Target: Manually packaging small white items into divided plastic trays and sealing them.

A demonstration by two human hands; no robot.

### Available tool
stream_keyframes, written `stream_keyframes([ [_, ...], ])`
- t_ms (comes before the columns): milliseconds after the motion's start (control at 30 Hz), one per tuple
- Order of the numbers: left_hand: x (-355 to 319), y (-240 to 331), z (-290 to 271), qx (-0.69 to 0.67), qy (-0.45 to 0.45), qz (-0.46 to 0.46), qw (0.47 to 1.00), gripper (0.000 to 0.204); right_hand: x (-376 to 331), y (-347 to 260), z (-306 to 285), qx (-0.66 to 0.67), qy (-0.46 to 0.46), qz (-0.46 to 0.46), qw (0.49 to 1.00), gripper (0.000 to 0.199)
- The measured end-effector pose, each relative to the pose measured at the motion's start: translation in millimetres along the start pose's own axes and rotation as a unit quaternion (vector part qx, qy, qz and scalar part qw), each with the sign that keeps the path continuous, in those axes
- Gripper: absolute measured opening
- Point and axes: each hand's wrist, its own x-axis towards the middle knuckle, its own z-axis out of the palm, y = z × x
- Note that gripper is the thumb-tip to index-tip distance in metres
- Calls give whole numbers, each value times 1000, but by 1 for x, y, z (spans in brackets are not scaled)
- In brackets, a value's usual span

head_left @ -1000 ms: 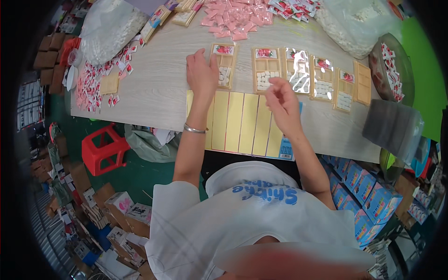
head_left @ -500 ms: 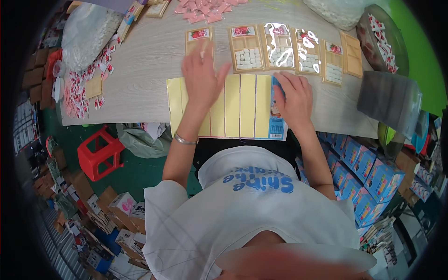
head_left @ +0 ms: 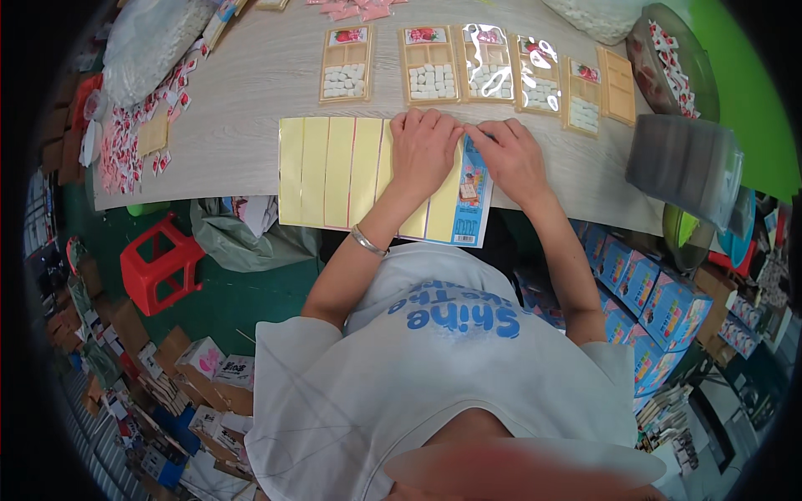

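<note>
A yellow sticker sheet (head_left: 315,171), marked off in strips, lies over the table's near edge. One blue printed sticker (head_left: 468,213) runs along its right side. My left hand (head_left: 424,149) rests across the sheet's far part, fingers bent and thumb at the sticker's far end. Right beside it, my right hand (head_left: 511,159) pinches at the same far end with thumb and forefinger. The fingertips of both hands nearly meet there, and they hide the exact grip. Beyond the hands stands a row of clear-wrapped trays (head_left: 345,73) holding white pieces and a strawberry-printed packet.
Small printed sachets (head_left: 125,159) lie scattered at the left beside a bag of white pieces (head_left: 154,50). Pink sachets (head_left: 355,8) sit at the far edge. On the right are a bowl of sachets (head_left: 672,63) and a grey plastic bin (head_left: 681,163). A red stool (head_left: 159,263) stands below left.
My left hand has come down from the leftmost tray to the sticker's far end, beside my right hand. My right fingers have closed together there. The view has shifted slightly.
</note>
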Motion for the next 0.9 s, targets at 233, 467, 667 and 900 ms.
stream_keyframes([
  [233,0,7,1,18,3,-22,1000,7,0,17,0,16,19,-63,998,23],
  [467,6,13,18,31,39,-39,998,9,3,-13,-110,117,-159,-9,980,8],
  [667,13,26,20,73,57,-59,994,11,-14,-30,-258,529,-251,-133,799,13],
  [900,-7,29,-77,-318,-139,43,937,90,38,-35,-147,502,9,248,828,32],
])
